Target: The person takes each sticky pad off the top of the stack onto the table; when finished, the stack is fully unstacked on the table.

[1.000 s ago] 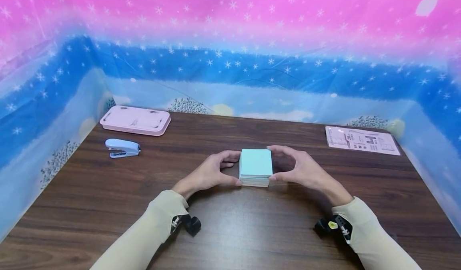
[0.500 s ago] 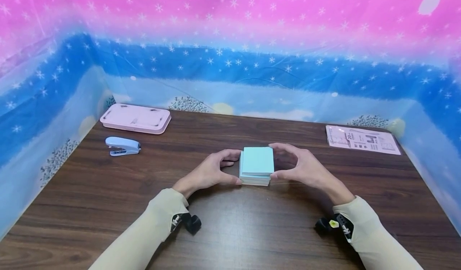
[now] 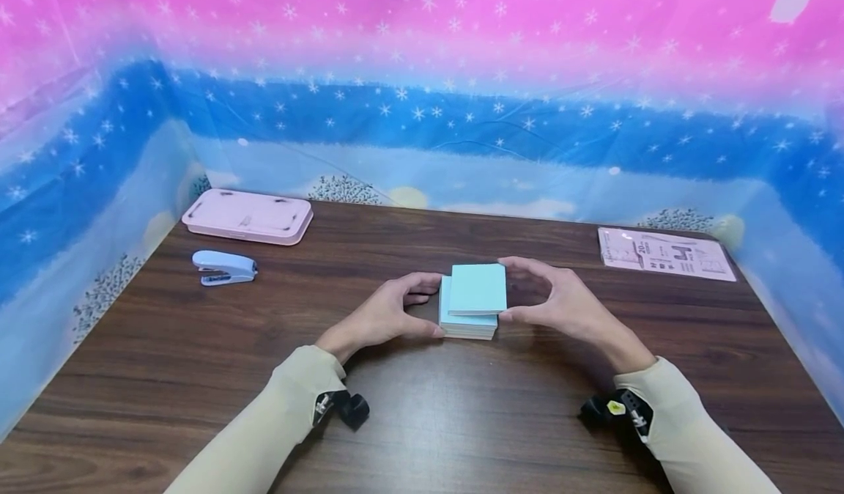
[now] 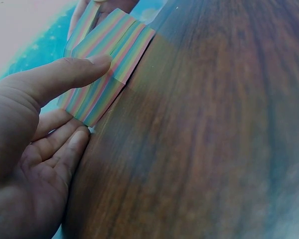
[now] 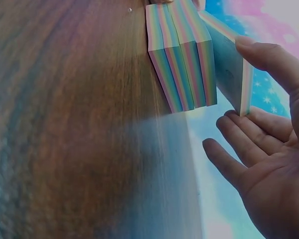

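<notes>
A stack of square sticky note pads [image 3: 468, 330] stands on the brown wooden table, light green on top with rainbow-striped edges. My left hand [image 3: 389, 311] grips its left side, thumb at the near corner and fingers on the far side. With thumb and fingertips my right hand [image 3: 567, 300] pinches the top sticky note pad [image 3: 478, 289], which sits shifted right and away from me over the others. In the right wrist view that top pad [image 5: 228, 64] is raised and tilted, a wedge-shaped gap parting it from the stacked pads [image 5: 182, 59].
A light blue stapler [image 3: 226, 268] lies at the left, with a pink case [image 3: 247, 217] behind it. Toward the back right is a flat pink printed packet [image 3: 666, 253]. Patterned cloth [image 3: 422, 113] encloses the table's back and sides.
My right hand has moved right and slightly away from me, carrying the top pad off its alignment with the stack. The left hand and lower pads have stayed nearly still.
</notes>
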Demonstrator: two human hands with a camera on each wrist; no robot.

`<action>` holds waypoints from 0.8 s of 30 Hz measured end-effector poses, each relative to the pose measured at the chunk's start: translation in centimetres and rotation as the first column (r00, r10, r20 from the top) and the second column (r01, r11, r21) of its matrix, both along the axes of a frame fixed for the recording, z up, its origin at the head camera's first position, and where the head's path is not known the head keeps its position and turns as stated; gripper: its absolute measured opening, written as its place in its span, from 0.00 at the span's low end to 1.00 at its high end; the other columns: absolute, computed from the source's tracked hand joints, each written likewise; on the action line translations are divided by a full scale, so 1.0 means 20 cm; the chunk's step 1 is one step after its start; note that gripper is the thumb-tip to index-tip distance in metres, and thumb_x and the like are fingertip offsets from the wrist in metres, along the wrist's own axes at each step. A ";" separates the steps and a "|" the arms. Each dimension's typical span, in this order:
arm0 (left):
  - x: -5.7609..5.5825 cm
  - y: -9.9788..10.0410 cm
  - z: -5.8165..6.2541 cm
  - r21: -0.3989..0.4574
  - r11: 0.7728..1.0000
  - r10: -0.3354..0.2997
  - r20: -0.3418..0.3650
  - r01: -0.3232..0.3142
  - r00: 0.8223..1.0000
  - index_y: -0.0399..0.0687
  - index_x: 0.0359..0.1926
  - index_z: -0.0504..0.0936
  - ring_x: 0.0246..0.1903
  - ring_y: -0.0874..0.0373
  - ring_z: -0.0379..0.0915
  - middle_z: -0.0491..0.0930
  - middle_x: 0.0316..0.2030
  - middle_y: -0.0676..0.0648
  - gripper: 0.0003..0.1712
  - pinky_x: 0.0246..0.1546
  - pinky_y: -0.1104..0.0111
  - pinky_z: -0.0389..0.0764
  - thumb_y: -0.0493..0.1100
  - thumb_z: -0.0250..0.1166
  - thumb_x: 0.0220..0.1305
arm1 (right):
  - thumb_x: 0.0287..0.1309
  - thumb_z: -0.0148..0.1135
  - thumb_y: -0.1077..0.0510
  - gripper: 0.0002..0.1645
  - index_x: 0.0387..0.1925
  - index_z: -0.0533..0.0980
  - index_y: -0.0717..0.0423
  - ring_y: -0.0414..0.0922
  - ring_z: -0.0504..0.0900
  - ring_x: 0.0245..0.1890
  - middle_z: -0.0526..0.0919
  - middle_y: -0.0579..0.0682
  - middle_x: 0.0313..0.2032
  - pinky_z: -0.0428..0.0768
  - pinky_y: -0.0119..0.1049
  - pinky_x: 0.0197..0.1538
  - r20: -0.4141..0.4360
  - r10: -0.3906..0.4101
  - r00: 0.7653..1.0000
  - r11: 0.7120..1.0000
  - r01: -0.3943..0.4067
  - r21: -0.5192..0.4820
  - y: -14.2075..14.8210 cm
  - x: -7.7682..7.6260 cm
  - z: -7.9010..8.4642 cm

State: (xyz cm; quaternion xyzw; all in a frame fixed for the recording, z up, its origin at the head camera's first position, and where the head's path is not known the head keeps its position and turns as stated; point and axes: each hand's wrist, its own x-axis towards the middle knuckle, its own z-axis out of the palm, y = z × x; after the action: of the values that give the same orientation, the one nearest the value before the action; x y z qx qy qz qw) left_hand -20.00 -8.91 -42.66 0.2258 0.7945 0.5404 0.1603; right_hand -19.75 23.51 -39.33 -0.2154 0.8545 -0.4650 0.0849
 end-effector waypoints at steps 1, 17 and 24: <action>0.00 0.00 0.00 0.001 1.000 0.000 0.000 0.000 1.000 0.46 0.76 0.72 0.68 0.46 0.73 0.75 0.70 0.44 0.49 0.70 0.58 0.74 0.43 0.84 0.55 | 0.53 0.85 0.48 0.51 0.75 0.72 0.50 0.53 0.78 0.67 0.81 0.52 0.66 0.73 0.59 0.71 -0.001 0.000 1.000 1.000 0.000 0.000 0.00 0.00 0.00; 0.00 0.00 0.01 -0.004 1.000 0.001 -0.012 -0.001 1.000 0.45 0.75 0.72 0.68 0.47 0.73 0.75 0.70 0.44 0.49 0.70 0.58 0.74 0.42 0.84 0.55 | 0.54 0.84 0.47 0.49 0.75 0.72 0.48 0.53 0.78 0.68 0.80 0.51 0.67 0.73 0.59 0.71 -0.010 -0.022 1.000 1.000 0.022 0.003 0.01 0.00 0.02; 0.01 0.00 0.01 -0.009 1.000 -0.003 -0.009 0.003 1.000 0.45 0.76 0.72 0.68 0.48 0.73 0.75 0.70 0.45 0.49 0.70 0.59 0.74 0.43 0.84 0.55 | 0.55 0.83 0.45 0.49 0.76 0.72 0.45 0.53 0.76 0.69 0.79 0.50 0.68 0.73 0.60 0.71 -0.035 -0.045 0.998 0.999 0.046 0.028 0.03 0.01 0.03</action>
State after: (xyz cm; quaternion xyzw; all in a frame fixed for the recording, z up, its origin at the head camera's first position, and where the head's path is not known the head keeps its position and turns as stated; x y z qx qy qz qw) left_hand -19.86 -8.91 -42.46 0.2288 0.7973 0.5356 0.1586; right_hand -19.64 24.07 -38.82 -0.2025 0.8671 -0.4508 0.0625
